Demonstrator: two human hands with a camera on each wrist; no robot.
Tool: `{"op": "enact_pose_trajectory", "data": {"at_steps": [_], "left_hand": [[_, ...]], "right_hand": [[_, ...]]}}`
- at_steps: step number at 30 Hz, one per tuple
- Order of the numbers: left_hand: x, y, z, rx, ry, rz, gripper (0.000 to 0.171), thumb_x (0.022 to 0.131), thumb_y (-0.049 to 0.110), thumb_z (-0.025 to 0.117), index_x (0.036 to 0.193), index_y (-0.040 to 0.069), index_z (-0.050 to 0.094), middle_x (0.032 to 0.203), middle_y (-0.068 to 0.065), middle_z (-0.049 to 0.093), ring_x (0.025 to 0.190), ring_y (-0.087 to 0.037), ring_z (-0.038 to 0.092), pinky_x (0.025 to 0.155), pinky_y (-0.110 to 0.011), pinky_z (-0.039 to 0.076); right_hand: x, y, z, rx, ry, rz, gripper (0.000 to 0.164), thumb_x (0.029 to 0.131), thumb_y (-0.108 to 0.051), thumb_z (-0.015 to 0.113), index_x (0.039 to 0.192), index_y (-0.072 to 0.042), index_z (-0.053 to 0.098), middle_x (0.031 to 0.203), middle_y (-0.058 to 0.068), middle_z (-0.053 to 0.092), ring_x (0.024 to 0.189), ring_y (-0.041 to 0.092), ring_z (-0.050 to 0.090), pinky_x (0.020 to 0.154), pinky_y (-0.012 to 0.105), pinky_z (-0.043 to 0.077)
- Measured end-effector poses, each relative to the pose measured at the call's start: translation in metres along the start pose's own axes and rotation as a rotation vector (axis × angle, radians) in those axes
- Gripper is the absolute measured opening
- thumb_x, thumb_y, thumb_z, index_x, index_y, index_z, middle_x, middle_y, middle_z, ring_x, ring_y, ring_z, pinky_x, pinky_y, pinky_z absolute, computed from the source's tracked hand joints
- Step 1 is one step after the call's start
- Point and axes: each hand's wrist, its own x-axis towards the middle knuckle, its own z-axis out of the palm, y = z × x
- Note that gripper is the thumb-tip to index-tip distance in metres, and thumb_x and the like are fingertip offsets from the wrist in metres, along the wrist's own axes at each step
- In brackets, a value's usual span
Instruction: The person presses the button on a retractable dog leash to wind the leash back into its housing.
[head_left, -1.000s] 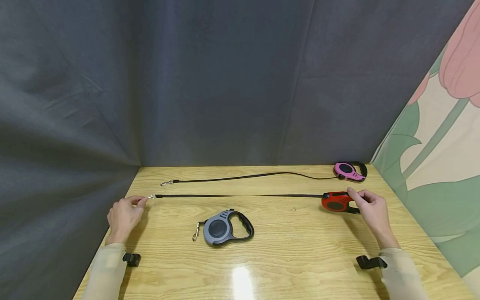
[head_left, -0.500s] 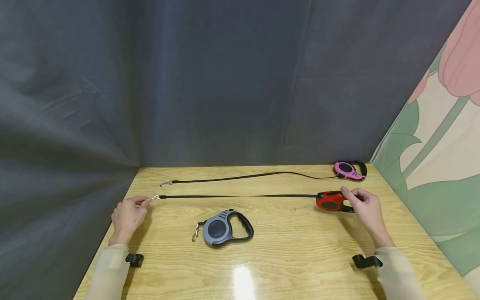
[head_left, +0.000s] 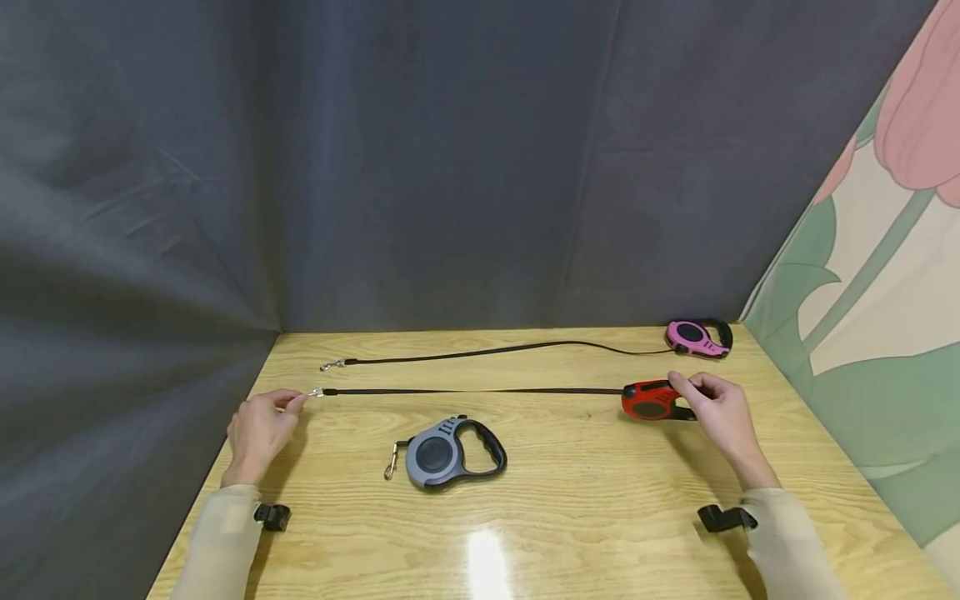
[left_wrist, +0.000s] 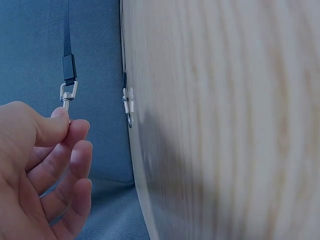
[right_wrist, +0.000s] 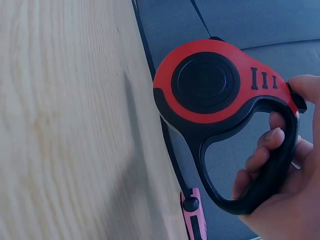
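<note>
A red retractable dog leash (head_left: 648, 400) is held by its black handle in my right hand (head_left: 720, 421). In the right wrist view the fingers wrap the handle (right_wrist: 272, 170), with the thumb at the black button (right_wrist: 297, 98). Its black strap (head_left: 480, 391) runs straight and taut to the left. At the strap's far end, my left hand (head_left: 261, 427) pinches the silver snap hook (left_wrist: 67, 97) between thumb and forefinger; the fingertips hide part of the hook. Both hands are raised above the table.
Nearer the front of the wooden table (head_left: 585, 533) lies a grey retractable leash (head_left: 435, 455) with its strap wound in. Along the back, a pink retractable leash (head_left: 687, 334) lies with its strap (head_left: 465, 356) drawn out. Dark fabric (head_left: 450, 167) closes off the back and left.
My right hand has moved left with the red leash. The left hand has shifted slightly right with the hook, so the strap between them is shorter and still straight.
</note>
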Motion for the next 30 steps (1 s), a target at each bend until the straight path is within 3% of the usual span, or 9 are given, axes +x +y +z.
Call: {"op": "enact_pose_trajectory", "data": {"at_steps": [8, 14, 30], "left_hand": [[-0.001, 0.002, 0.001, -0.005, -0.005, -0.013, 0.033, 0.105, 0.037, 0.068, 0.117, 0.010, 0.082, 0.107, -0.017, 0.081, 0.061, -0.021, 0.061, 0.055, -0.035, 0.041], [-0.001, 0.003, 0.005, -0.003, 0.004, 0.020, 0.032, 0.105, 0.036, 0.069, 0.116, 0.009, 0.083, 0.105, -0.018, 0.081, 0.060, -0.018, 0.061, 0.053, -0.033, 0.040], [0.000, 0.017, 0.006, -0.013, -0.020, 0.027, 0.033, 0.106, 0.039, 0.067, 0.116, 0.012, 0.083, 0.100, -0.013, 0.082, 0.060, -0.018, 0.063, 0.052, -0.033, 0.040]], "right_hand": [[0.000, -0.005, -0.001, 0.008, 0.003, 0.007, 0.052, 0.103, -0.049, 0.068, 0.088, 0.000, 0.064, 0.063, -0.011, 0.041, 0.061, 0.013, 0.039, 0.058, 0.036, 0.031], [-0.002, -0.009, 0.004, 0.004, 0.018, -0.005, 0.052, 0.103, -0.049, 0.069, 0.089, 0.002, 0.067, 0.064, -0.012, 0.045, 0.063, 0.010, 0.041, 0.058, 0.035, 0.033], [-0.003, -0.018, 0.009, -0.008, 0.019, -0.027, 0.049, 0.102, -0.049, 0.071, 0.087, -0.002, 0.068, 0.066, -0.010, 0.049, 0.062, 0.009, 0.042, 0.056, 0.033, 0.034]]}}
